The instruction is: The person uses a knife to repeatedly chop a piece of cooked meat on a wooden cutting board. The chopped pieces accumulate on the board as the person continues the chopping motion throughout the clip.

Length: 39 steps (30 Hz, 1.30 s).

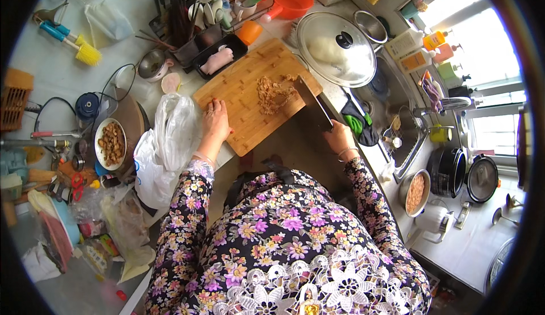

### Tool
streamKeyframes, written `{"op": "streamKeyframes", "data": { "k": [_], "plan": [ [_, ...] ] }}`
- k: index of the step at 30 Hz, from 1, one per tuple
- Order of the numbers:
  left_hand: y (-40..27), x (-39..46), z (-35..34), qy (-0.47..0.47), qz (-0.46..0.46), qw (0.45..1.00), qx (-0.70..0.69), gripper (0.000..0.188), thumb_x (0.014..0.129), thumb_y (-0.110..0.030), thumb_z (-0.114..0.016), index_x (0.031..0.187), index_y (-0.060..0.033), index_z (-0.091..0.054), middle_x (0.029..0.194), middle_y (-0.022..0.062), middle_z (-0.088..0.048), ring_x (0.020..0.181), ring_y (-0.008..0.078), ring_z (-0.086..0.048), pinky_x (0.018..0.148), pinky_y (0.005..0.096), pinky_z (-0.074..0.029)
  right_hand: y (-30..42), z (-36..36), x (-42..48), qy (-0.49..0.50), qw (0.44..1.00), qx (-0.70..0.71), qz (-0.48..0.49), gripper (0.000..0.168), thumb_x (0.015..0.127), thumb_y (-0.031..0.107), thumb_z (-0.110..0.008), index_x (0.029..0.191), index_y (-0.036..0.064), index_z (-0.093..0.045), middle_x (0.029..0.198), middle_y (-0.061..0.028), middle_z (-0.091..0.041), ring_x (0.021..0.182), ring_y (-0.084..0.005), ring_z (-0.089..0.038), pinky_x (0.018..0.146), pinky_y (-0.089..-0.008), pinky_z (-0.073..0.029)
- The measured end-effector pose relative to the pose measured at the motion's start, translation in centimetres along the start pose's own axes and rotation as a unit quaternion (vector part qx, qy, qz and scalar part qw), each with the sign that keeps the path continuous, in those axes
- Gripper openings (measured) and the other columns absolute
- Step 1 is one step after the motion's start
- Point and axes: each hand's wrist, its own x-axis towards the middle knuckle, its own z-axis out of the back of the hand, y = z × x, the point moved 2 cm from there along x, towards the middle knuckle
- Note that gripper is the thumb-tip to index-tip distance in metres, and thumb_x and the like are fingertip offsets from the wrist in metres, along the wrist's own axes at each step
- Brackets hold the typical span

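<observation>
A bamboo cutting board lies on the counter corner, its near edge jutting out over the floor. Finely chopped brown food is spread over its right half. My right hand grips the handle of a cleaver, whose broad dark blade rests at the board's right end, touching the chopped food. On the board's left edge lies my left hand, fingers spread on the wood and holding nothing. Behind the board, a black tray holds a pale pink rolled item.
White plastic bags lie left of my left hand, beside a bowl of brown food pieces. A large pot with a glass lid stands behind the board's right end. The sink and a bowl of minced food are at right.
</observation>
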Motion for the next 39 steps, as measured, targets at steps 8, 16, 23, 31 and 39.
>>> {"op": "streamKeyframes", "data": {
  "k": [8, 16, 23, 31, 39],
  "plan": [
    [-2.3, 0.5, 1.2, 0.014, 0.007, 1.0, 0.015, 0.103, 0.065, -0.03, -0.089, 0.147, -0.0011, -0.035, 0.153, 0.0178, -0.035, 0.141, 0.0337, -0.034, 0.112, 0.0435, -0.036, 3.3, -0.2, -0.2, 0.023, 0.998, 0.035, -0.051, 0.028, 0.083, 0.023, -0.071, 0.106, 0.011, -0.06, 0.089, -0.0208, -0.069, 0.089, -0.042, -0.066, 0.078, -0.0496, -0.055],
    [-2.0, -2.0, -0.6, -0.007, 0.0, 1.0, 0.017, 0.101, 0.065, -0.03, -0.089, 0.146, -0.0002, -0.036, 0.152, 0.019, -0.035, 0.141, 0.0337, -0.034, 0.112, 0.0433, -0.035, 4.2, 2.6, -2.3, 0.06, 0.998, 0.023, -0.019, 0.037, 0.08, 0.026, -0.076, 0.111, 0.01, -0.062, 0.091, -0.0191, -0.07, 0.091, -0.0394, -0.067, 0.078, -0.0482, -0.054],
    [-1.0, -6.3, -0.7, 0.008, 0.001, 1.0, 0.013, 0.102, 0.066, -0.03, -0.089, 0.147, -0.0008, -0.035, 0.154, 0.019, -0.034, 0.143, 0.0335, -0.032, 0.113, 0.0431, -0.034, 3.4, -2.5, -7.2, 0.107, 0.992, -0.006, -0.066, 0.033, 0.083, 0.021, -0.072, 0.112, 0.01, -0.059, 0.1, -0.0224, -0.069, 0.098, -0.0411, -0.066, 0.084, -0.0491, -0.054],
    [-1.3, -10.6, -1.0, 0.013, 0.006, 1.0, 0.004, 0.103, 0.066, -0.029, -0.089, 0.148, -0.0015, -0.033, 0.155, 0.019, -0.032, 0.143, 0.0331, -0.032, 0.114, 0.0443, -0.033, 2.6, 0.2, -13.7, 0.119, 0.969, 0.182, 0.115, 0.057, 0.086, 0.018, -0.067, 0.134, 0.007, -0.039, 0.097, -0.0242, -0.067, 0.095, -0.0439, -0.064, 0.081, -0.0484, -0.052],
    [-3.7, -9.3, -1.6, 0.021, 0.006, 1.0, 0.013, 0.103, 0.067, -0.03, -0.088, 0.149, -0.0013, -0.033, 0.155, 0.0192, -0.031, 0.144, 0.0328, -0.032, 0.116, 0.0419, -0.031, 0.8, 1.1, -13.6, 0.007, 0.983, 0.141, 0.115, 0.044, 0.091, 0.013, -0.06, 0.132, 0.006, -0.045, 0.092, -0.0239, -0.065, 0.086, -0.0431, -0.064, 0.072, -0.0488, -0.052]
  ]
}}
